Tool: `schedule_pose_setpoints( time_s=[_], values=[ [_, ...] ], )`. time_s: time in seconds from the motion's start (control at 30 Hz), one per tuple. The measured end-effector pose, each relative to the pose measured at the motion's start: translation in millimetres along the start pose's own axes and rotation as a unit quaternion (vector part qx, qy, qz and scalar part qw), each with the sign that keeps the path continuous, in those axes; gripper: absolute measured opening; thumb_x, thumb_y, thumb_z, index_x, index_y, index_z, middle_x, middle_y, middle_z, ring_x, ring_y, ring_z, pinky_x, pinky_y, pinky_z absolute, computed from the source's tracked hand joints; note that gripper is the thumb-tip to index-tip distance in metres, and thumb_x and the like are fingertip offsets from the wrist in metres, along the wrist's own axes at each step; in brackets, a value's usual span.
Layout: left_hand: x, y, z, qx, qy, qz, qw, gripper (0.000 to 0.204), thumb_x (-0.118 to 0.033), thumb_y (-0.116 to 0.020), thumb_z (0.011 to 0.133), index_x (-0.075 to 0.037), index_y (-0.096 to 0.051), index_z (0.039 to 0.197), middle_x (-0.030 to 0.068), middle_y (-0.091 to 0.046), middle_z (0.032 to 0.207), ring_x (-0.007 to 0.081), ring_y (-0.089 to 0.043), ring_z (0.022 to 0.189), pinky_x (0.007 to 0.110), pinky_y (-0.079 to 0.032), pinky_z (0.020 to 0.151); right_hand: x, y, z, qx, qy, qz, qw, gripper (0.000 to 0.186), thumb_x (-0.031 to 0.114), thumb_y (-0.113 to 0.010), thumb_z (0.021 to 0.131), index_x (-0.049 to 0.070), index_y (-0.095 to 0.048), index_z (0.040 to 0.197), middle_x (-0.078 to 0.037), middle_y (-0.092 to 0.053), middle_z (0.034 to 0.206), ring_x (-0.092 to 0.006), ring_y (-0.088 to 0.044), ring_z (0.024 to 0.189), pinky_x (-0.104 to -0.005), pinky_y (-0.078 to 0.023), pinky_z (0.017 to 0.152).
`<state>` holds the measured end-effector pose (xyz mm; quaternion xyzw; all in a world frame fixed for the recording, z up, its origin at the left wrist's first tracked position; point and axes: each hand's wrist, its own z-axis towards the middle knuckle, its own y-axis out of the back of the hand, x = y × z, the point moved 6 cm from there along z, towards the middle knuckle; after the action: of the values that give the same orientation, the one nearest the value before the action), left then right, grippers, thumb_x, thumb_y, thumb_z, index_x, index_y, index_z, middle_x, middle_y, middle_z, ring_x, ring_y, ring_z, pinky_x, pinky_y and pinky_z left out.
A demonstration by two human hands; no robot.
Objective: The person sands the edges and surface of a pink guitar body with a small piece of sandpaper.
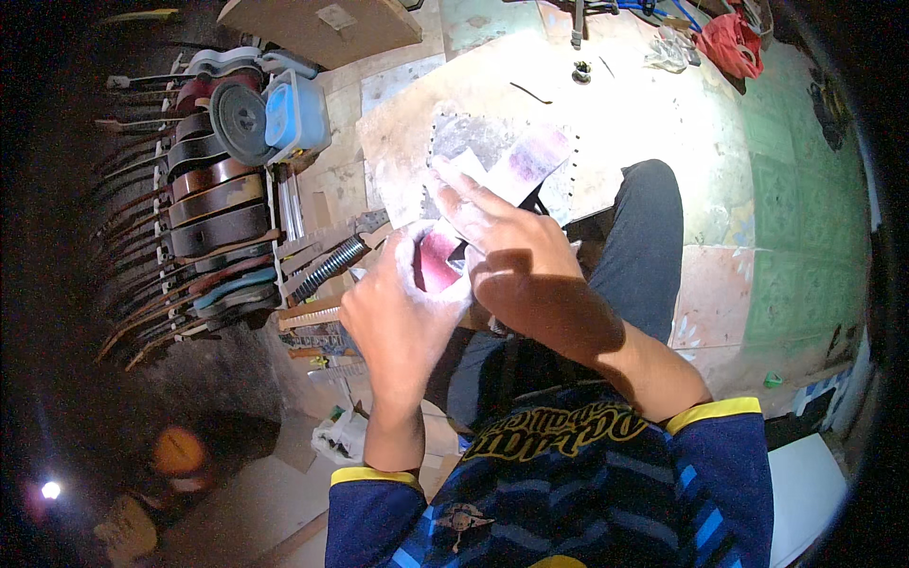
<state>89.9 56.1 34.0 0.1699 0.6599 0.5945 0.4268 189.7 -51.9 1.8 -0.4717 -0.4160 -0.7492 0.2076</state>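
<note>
My left hand [402,289] is closed around a dusty pinkish-red piece [437,263], with white powder on its thumb and fingers. Close against it, my right hand [511,237] reaches across with its powdered fingers pressed together; what lies under them is mostly hidden. A small whitish flap [467,165] shows at the right fingertips. Just beyond, a flat piece smeared pink and white [532,159] rests over a grey dusty sheet [464,131], apparently on a pale board [393,114].
Several guitars [218,222] are racked along the left. Near them stand a grey round lid [238,123] and a blue tub [301,114]. A black coil spring [329,268] lies left of my hands. A red bag [729,45] sits at the far right, and my bent knee [649,218] is nearer.
</note>
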Motion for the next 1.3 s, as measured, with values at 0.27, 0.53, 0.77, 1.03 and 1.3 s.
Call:
schedule_pose_setpoints(
  time_s=[0.27, 0.53, 0.77, 1.03, 1.3],
  values=[
    [8, 6, -4, -0.02, -0.051, -0.072, 0.996, 0.062, -0.04, -0.08, 0.08, -0.012, -0.062, 0.131, 0.0229, -0.07, 0.083, 0.0469, -0.069, 0.08, 0.053, -0.052, 0.067, 16, -5, 3, 0.094, -0.002, -0.177, 0.98, 0.064, -0.003, -0.06, 0.085, 0.006, -0.054, 0.148, -0.019, -0.055, 0.151, -0.0364, -0.073, 0.107, -0.0398, -0.064, 0.081],
    [26, 7, -8, -0.184, -0.116, -0.01, 0.976, 0.06, -0.029, -0.08, 0.078, -0.008, -0.064, 0.132, 0.0193, -0.071, 0.096, 0.0405, -0.07, 0.085, 0.049, -0.056, 0.075, 31, -9, 2, 0.133, 0.004, -0.148, 0.98, 0.079, -0.011, -0.055, 0.08, 0.014, -0.05, 0.154, -0.015, -0.049, 0.158, -0.0393, -0.074, 0.103, -0.0416, -0.063, 0.084],
    [43, -2, -26, -0.138, 0.034, -0.169, 0.975, 0.048, -0.017, -0.083, 0.067, -0.006, -0.068, 0.112, 0.0196, -0.067, 0.101, 0.0438, -0.067, 0.095, 0.05, -0.056, 0.083, 43, -42, -1, 0.11, 0.023, -0.101, 0.989, 0.072, -0.01, -0.059, 0.078, 0.007, -0.054, 0.148, -0.02, -0.052, 0.153, -0.0422, -0.071, 0.103, -0.0426, -0.062, 0.084],
    [48, -5, -27, -0.106, 0.028, -0.178, 0.978, 0.042, -0.012, -0.079, 0.07, -0.007, -0.067, 0.11, 0.0182, -0.066, 0.101, 0.0431, -0.067, 0.094, 0.047, -0.055, 0.08, 48, -37, 2, 0.1, 0.057, -0.049, 0.992, 0.077, -0.013, -0.051, 0.078, 0.004, -0.048, 0.154, -0.026, -0.048, 0.154, -0.0446, -0.052, 0.137, -0.0447, -0.049, 0.111],
    [44, -3, -24, -0.134, -0.02, -0.176, 0.975, 0.045, -0.013, -0.08, 0.069, -0.005, -0.065, 0.111, 0.0187, -0.064, 0.098, 0.0436, -0.065, 0.09, 0.049, -0.055, 0.078, 49, -37, 0, 0.088, 0.047, -0.075, 0.992, 0.079, -0.015, -0.05, 0.077, 0.003, -0.048, 0.154, -0.024, -0.048, 0.156, -0.0437, -0.053, 0.137, -0.0428, -0.049, 0.111]
  ],
)
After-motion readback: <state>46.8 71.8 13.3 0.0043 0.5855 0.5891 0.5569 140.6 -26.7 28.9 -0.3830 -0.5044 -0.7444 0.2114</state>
